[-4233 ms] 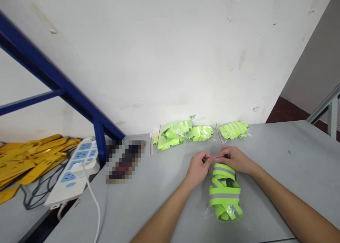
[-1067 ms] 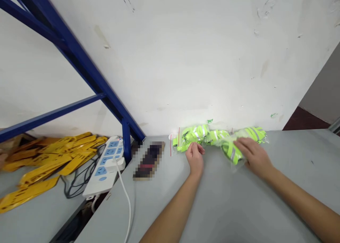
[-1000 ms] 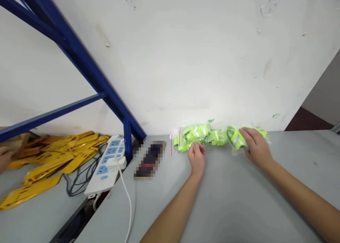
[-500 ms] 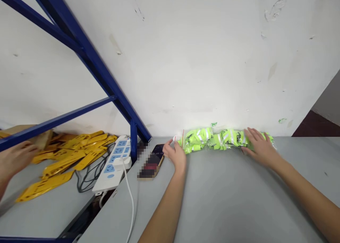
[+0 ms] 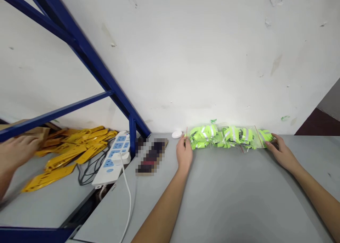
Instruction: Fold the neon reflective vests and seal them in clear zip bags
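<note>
Clear zip bags of neon yellow-green reflective straps (image 5: 207, 133) lie in a row along the back edge of the grey table, against the wall. At the row's left end is my left hand (image 5: 184, 152), its fingers closed on the edge of a bag. My right hand (image 5: 283, 154) grips the right end, thumb in front and fingers curled behind it. Silver bands show on the straps through the plastic. Just left of my left fingers sits a small white oval object (image 5: 176, 134). How many bags there are is hard to make out.
A phone (image 5: 152, 156), partly pixelated, lies left of my left arm. Beyond it are a white power strip (image 5: 113, 161) with a plugged-in charger and cable, and a blue metal frame (image 5: 103, 78). Yellow flat pieces (image 5: 66, 154) are piled at far left, beside another person's hand (image 5: 18, 152).
My right hand has moved from on top of the bags to their right end. My left hand has shifted right, uncovering the white oval object. The view has shifted slightly.
</note>
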Available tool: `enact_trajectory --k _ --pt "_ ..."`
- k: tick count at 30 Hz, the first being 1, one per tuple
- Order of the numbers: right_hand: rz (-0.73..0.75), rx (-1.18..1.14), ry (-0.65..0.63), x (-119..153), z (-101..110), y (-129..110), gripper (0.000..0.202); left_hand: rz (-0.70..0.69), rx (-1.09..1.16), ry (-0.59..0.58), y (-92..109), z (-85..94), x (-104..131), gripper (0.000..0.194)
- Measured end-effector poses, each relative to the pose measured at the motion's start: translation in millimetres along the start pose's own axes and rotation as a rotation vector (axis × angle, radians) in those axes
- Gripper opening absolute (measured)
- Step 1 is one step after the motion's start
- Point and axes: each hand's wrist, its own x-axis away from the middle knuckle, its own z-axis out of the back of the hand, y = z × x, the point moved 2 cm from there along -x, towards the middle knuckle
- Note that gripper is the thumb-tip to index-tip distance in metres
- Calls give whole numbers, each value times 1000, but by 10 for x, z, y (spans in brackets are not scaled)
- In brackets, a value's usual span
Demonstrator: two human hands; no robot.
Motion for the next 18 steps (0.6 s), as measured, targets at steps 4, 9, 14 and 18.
enact_trajectory --k 4,9,14,18 --pt "-47 -38 70 -29 39 63 78 -4 -51 -127 62 -76 44 33" --pt "-66 -16 47 -15 99 9 80 31 14 -271 78 -78 9 40" --pt "5 125 -29 7 48 -29 80 68 33 -276 64 -71 -13 40" --pt "86 171 165 69 87 -79 74 -101 -51 -113 198 -59 53 44"
